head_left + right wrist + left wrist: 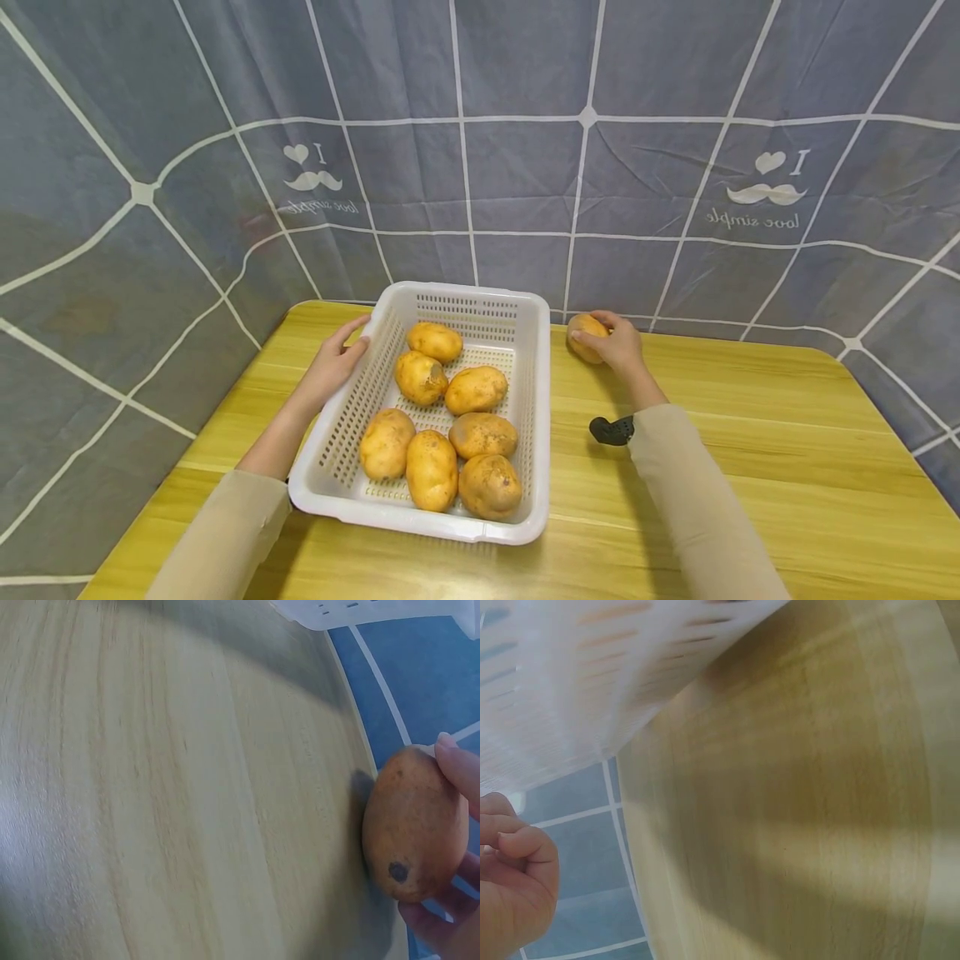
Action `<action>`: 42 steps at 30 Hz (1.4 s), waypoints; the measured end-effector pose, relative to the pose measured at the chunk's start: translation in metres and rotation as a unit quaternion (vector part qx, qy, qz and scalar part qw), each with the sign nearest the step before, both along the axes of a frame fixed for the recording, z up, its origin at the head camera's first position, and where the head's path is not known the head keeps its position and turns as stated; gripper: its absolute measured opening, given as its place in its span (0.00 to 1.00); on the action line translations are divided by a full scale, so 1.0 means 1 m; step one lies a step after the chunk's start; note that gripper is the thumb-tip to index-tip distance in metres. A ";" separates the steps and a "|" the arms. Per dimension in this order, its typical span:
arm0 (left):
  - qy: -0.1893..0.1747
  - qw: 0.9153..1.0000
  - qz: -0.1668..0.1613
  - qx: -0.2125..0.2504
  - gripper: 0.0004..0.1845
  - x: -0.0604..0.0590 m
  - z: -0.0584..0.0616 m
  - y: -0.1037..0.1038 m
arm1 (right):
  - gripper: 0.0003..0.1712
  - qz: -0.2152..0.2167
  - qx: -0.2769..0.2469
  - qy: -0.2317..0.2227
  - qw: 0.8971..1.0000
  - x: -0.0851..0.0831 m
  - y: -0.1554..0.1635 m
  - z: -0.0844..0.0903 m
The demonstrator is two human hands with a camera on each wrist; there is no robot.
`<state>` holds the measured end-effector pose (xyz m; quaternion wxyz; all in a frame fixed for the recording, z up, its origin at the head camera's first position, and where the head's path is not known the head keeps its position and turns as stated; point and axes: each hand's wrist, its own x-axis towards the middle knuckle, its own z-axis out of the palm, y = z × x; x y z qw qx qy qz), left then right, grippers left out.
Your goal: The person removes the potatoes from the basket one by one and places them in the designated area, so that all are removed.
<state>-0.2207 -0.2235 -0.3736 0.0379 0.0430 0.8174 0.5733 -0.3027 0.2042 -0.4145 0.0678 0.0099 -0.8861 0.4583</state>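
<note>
A white plastic basket (531, 333) with slotted walls stands on the left half of the table, with several potatoes (476, 390) lying in it. My left hand (336, 362) holds the basket's left side near the far corner. The left wrist view shows that hand (516, 877) with bent fingers beside the basket wall (570, 690). To the right of the basket, close to the table's back edge, my right hand (621, 343) grips a single potato (584, 337). In the right wrist view this potato (416, 825) has a dark spot, with thumb and fingers around it.
The wood-grain table (757, 425) reaches out to the right of the basket. Behind it and to the left hangs a grey curtain (525, 175) with white lines. A black strap end (611, 431) sticks out at the right wrist.
</note>
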 end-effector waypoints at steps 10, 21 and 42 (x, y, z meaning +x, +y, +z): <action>-0.001 1.000 -0.002 0.004 0.29 0.000 -0.003 0.002 | 0.35 0.021 0.029 -0.024 0.999 0.000 0.009 0.004; 0.001 1.000 -0.001 0.002 0.29 -0.001 -0.004 0.000 | 0.32 0.047 0.018 -0.015 0.999 0.008 0.014 0.019; 0.004 1.000 0.008 -0.008 0.29 -0.002 -0.002 0.000 | 0.31 0.119 -0.015 0.010 0.993 0.030 -0.003 0.048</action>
